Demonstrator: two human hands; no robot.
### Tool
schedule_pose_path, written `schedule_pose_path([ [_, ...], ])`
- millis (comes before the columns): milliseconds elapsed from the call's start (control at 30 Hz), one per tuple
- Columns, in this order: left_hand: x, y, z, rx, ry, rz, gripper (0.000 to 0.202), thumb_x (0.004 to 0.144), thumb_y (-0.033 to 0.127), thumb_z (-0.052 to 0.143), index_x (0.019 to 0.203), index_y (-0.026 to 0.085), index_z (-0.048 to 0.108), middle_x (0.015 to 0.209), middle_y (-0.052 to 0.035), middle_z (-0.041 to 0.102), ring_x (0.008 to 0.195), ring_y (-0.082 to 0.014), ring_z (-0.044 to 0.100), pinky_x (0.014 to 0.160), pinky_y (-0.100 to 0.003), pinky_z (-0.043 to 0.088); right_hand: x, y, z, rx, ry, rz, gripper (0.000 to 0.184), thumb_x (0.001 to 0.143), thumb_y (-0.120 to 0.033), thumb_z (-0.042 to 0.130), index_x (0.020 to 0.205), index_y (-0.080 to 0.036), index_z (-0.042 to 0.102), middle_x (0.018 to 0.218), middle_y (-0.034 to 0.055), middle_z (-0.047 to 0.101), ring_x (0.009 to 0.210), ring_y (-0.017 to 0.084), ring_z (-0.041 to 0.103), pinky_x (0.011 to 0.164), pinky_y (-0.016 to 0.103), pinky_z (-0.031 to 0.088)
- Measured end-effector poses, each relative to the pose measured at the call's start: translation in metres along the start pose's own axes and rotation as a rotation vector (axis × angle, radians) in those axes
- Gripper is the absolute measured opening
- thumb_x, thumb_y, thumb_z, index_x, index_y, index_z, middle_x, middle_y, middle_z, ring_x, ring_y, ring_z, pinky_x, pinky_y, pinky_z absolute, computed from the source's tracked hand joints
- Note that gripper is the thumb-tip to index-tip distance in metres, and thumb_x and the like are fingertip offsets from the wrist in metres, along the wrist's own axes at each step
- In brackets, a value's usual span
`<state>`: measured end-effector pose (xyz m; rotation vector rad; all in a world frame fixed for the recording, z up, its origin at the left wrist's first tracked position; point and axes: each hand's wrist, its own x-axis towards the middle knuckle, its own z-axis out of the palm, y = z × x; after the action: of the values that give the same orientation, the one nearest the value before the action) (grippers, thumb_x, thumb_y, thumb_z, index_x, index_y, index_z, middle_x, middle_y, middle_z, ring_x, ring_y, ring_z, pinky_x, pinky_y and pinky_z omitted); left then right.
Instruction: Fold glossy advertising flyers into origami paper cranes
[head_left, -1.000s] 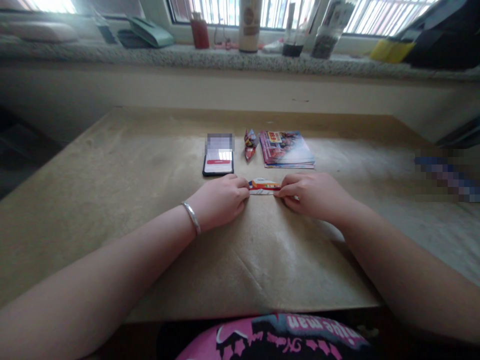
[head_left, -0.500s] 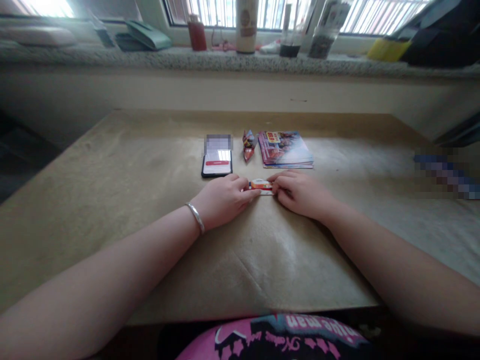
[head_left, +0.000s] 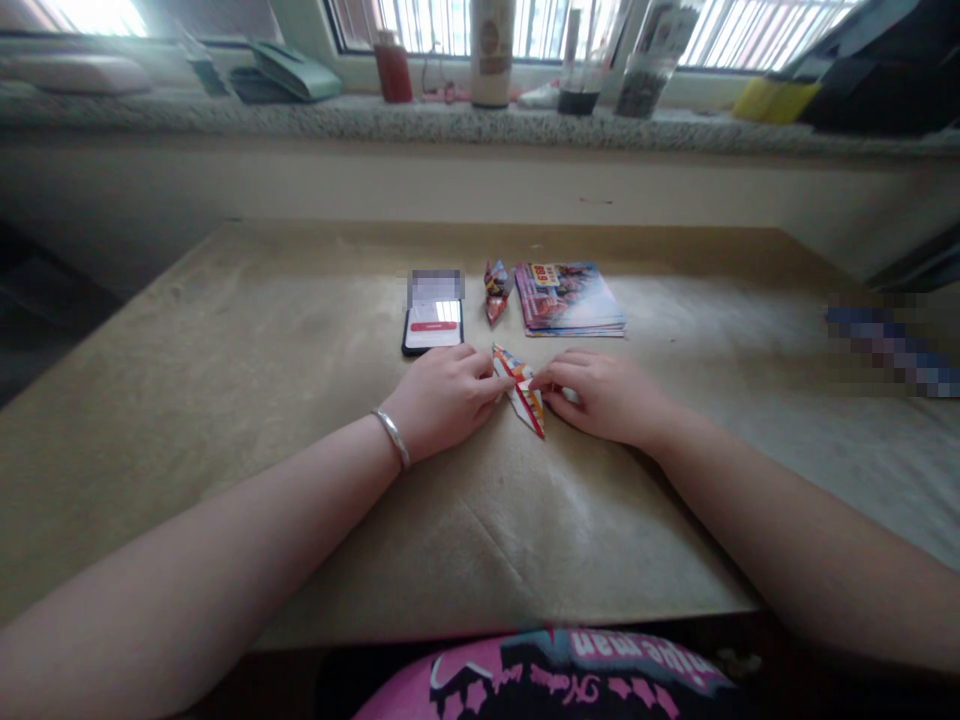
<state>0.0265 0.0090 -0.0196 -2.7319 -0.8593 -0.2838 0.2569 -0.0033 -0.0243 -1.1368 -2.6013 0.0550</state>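
A small folded piece of colourful printed paper (head_left: 521, 390) lies on the brown table (head_left: 262, 350), turned so it runs from upper left to lower right. My left hand (head_left: 442, 400), with a silver bracelet on its wrist, pinches the paper's left side with curled fingers. My right hand (head_left: 607, 395) grips the paper's right side, fingers closed on it. Both hands rest on the table surface.
A phone (head_left: 433, 322) with a lit screen lies just beyond my left hand. A finished folded paper shape (head_left: 496, 288) and a stack of colourful sheets (head_left: 568, 297) sit behind the hands. The windowsill (head_left: 450, 118) holds bottles and jars.
The folded paper lay as a flat horizontal strip between my hands; now it is turned diagonally and looks more pointed. Both hands have drawn closer together.
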Motion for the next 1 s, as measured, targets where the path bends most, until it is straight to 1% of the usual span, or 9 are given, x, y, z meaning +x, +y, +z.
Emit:
schedule_pose_path([
  [133,-0.001,0.002,0.0,-0.049,0.02,-0.025,0.027,0.091,0.028,0.045,0.108,0.022,0.066,0.091,-0.0053,0.066,0.079,-0.0167,0.058,0.067,-0.027,0.045,0.002,-0.004,0.001,-0.025,-0.044,-0.069,0.02,0.088,-0.024,0.049,0.099,-0.02,0.066,0.091,0.0049,0.068,0.086,0.018,0.06,0.073,0.027,0.042],
  [233,-0.001,0.003,0.0,-0.075,0.029,-0.036,0.027,0.092,0.029,0.045,0.106,0.022,0.066,0.092,-0.0047,0.068,0.08,-0.0168,0.06,0.066,-0.027,0.046,0.003,-0.004,0.003,-0.017,-0.008,-0.006,0.02,0.088,-0.03,0.053,0.098,-0.019,0.066,0.089,0.0054,0.068,0.083,0.017,0.06,0.073,0.028,0.043],
  [300,-0.002,0.003,0.0,-0.078,0.033,-0.039,0.027,0.092,0.029,0.044,0.106,0.022,0.066,0.092,-0.0048,0.069,0.08,-0.0171,0.061,0.066,-0.027,0.046,0.004,-0.001,0.004,-0.008,0.029,0.022,0.023,0.087,-0.034,0.056,0.1,-0.019,0.067,0.095,0.007,0.067,0.087,0.019,0.06,0.076,0.03,0.045],
  [367,-0.002,0.003,0.0,-0.087,0.031,-0.041,0.028,0.092,0.03,0.044,0.106,0.021,0.067,0.094,-0.0055,0.069,0.081,-0.0177,0.062,0.067,-0.028,0.047,0.004,0.004,0.005,0.008,0.053,-0.008,0.026,0.086,-0.036,0.057,0.105,-0.022,0.067,0.107,0.0083,0.065,0.097,0.021,0.059,0.083,0.033,0.046],
  [467,-0.002,0.005,0.0,-0.121,0.021,-0.053,0.03,0.093,0.032,0.044,0.106,0.019,0.067,0.098,-0.0062,0.07,0.085,-0.0186,0.063,0.072,-0.03,0.049,0.004,0.008,0.006,0.027,0.071,-0.067,0.025,0.087,-0.034,0.057,0.105,-0.022,0.068,0.116,0.0082,0.064,0.104,0.023,0.057,0.09,0.036,0.046],
  [600,-0.001,0.007,-0.003,-0.177,-0.025,-0.069,0.034,0.093,0.039,0.045,0.109,0.018,0.066,0.106,-0.0054,0.069,0.094,-0.0208,0.062,0.082,-0.033,0.05,0.005,0.005,0.007,0.039,0.079,-0.125,0.019,0.087,-0.028,0.055,0.098,-0.02,0.068,0.117,0.0068,0.066,0.108,0.023,0.056,0.096,0.038,0.045],
  [767,-0.002,0.01,-0.007,-0.198,-0.09,-0.069,0.053,0.082,0.054,0.057,0.119,0.016,0.062,0.115,-0.0093,0.064,0.104,-0.0268,0.059,0.089,-0.039,0.05,0.006,0.003,0.008,0.058,0.064,-0.132,0.021,0.087,-0.026,0.055,0.102,-0.019,0.066,0.115,0.0071,0.067,0.111,0.023,0.056,0.097,0.039,0.046],
  [833,-0.003,0.011,-0.007,-0.199,-0.083,-0.068,0.052,0.081,0.051,0.059,0.12,0.016,0.06,0.117,-0.0107,0.063,0.106,-0.027,0.058,0.09,-0.04,0.049,0.005,0.005,0.007,0.044,0.063,-0.136,0.023,0.088,-0.026,0.053,0.106,-0.019,0.066,0.116,0.0072,0.067,0.112,0.022,0.056,0.098,0.038,0.045],
  [1000,-0.002,0.007,0.0,-0.215,-0.033,-0.026,0.037,0.086,0.025,0.05,0.12,0.014,0.06,0.117,-0.0097,0.064,0.107,-0.0233,0.058,0.093,-0.038,0.049,0.003,0.008,0.005,-0.017,0.052,-0.162,0.026,0.091,-0.026,0.049,0.109,-0.019,0.067,0.113,0.0076,0.067,0.108,0.022,0.057,0.095,0.037,0.046],
])
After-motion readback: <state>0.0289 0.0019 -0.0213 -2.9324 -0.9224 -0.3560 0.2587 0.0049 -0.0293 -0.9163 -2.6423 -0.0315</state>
